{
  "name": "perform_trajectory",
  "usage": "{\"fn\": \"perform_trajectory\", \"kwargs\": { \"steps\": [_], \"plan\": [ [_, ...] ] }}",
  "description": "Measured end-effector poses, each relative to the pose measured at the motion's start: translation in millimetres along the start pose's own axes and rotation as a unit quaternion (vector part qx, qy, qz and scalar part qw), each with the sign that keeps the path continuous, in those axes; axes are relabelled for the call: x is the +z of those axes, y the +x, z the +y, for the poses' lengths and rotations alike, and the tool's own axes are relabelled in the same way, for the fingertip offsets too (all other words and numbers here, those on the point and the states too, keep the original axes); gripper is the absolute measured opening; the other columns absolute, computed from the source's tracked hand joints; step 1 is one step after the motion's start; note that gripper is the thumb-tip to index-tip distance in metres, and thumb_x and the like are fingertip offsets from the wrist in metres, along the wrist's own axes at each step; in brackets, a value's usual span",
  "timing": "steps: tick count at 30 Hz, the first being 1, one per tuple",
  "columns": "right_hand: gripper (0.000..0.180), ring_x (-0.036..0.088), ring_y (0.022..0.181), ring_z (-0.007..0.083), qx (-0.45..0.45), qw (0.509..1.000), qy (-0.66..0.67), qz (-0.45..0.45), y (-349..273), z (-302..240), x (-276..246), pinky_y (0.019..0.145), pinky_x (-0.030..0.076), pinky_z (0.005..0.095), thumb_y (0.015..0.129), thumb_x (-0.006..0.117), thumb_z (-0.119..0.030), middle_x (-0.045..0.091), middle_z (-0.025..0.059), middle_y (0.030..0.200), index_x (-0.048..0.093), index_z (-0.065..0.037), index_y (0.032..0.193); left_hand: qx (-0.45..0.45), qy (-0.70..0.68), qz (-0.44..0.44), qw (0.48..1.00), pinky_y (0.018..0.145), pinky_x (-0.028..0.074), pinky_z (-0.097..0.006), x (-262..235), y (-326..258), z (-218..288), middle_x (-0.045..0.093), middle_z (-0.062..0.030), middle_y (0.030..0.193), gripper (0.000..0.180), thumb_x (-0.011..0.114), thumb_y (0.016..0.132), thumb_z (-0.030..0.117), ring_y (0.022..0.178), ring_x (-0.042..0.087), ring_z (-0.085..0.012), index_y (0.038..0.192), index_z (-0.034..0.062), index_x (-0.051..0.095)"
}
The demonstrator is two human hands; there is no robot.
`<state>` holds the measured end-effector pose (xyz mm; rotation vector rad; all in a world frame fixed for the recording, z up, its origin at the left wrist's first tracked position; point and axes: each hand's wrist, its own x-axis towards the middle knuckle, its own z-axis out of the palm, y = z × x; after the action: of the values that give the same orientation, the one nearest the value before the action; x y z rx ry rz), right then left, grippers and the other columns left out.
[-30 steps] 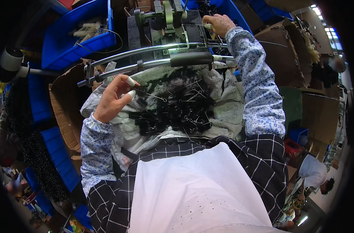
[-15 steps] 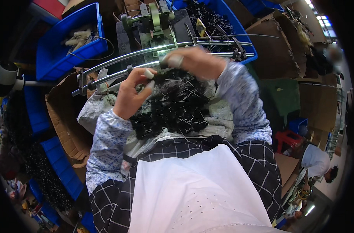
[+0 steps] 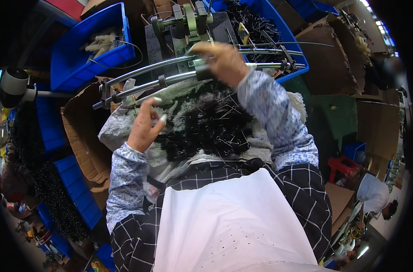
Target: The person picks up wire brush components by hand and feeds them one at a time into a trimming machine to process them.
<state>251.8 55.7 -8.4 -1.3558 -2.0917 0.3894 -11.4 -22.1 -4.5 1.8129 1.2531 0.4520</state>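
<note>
A heap of black wire clips lies on a grey cloth spread over my lap. My left hand hovers at the heap's left edge, thumb and forefinger apart, with nothing visible between them. My right hand is stretched forward and closed over a dark sleeve on the lower of two curved metal rails that cross in front of me. Behind the rails stands a small green and grey machine.
A blue bin with pale parts sits far left, and another blue bin of dark wire parts far right. Open cardboard boxes flank my lap. A round lamp sits at the left. Another person bends low at right.
My right hand has come back from the machine to the rail and closed on the dark sleeve. My left hand has dropped from the rail to the clip heap.
</note>
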Motion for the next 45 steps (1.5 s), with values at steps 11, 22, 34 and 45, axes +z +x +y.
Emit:
{"fn": "perform_trajectory", "kwargs": {
  "steps": [11,22,34,45],
  "plan": [
    [0.020,0.061,0.078,0.0185,0.071,0.927,-0.360,0.072,32.0,73.5,8.1,0.064,0.051,0.0308,0.084,0.048,-0.015,0.063,0.0038,0.079,0.063,-0.017,0.096,0.091,0.230,-0.093,0.964,0.081,0.041,-0.040,28.6,-7.8,-49.6,0.050,-0.0134,0.101,0.044,0.062,0.068,0.004,0.095,0.050,-0.0337,0.108,0.0056,0.045],
    [0.019,0.061,0.077,0.0190,0.072,0.924,-0.372,0.057,32.7,70.6,8.3,0.065,0.051,0.0312,0.083,0.048,-0.014,0.064,0.0043,0.079,0.064,-0.017,0.094,0.070,0.212,-0.070,0.972,0.071,0.046,-0.038,13.5,-0.3,-31.7,0.051,-0.0128,0.098,0.033,0.060,0.071,0.003,0.084,0.056,-0.0320,0.102,0.0071,0.049],
    [0.026,0.049,0.097,0.0191,0.104,0.935,-0.338,-0.007,43.7,84.2,11.6,0.087,0.038,0.0361,0.084,0.049,-0.022,0.062,-0.0010,0.098,0.059,-0.020,0.109,0.096,0.070,-0.029,0.992,0.081,0.040,-0.032,-2.4,3.8,20.5,0.039,-0.0122,0.102,0.032,0.055,0.080,0.004,0.092,0.047,-0.0246,0.109,0.0001,0.042],
    [0.021,0.051,0.098,0.0220,0.160,0.925,-0.344,0.031,31.8,70.7,16.4,0.083,0.036,0.0389,0.078,0.050,-0.018,0.061,0.0062,0.095,0.060,-0.008,0.093,0.127,-0.025,0.073,0.989,0.078,0.045,-0.031,-7.9,6.8,14.2,0.056,-0.0120,0.096,0.034,0.060,0.080,0.004,0.088,0.056,-0.0202,0.110,0.0021,0.045]
  ]
}}
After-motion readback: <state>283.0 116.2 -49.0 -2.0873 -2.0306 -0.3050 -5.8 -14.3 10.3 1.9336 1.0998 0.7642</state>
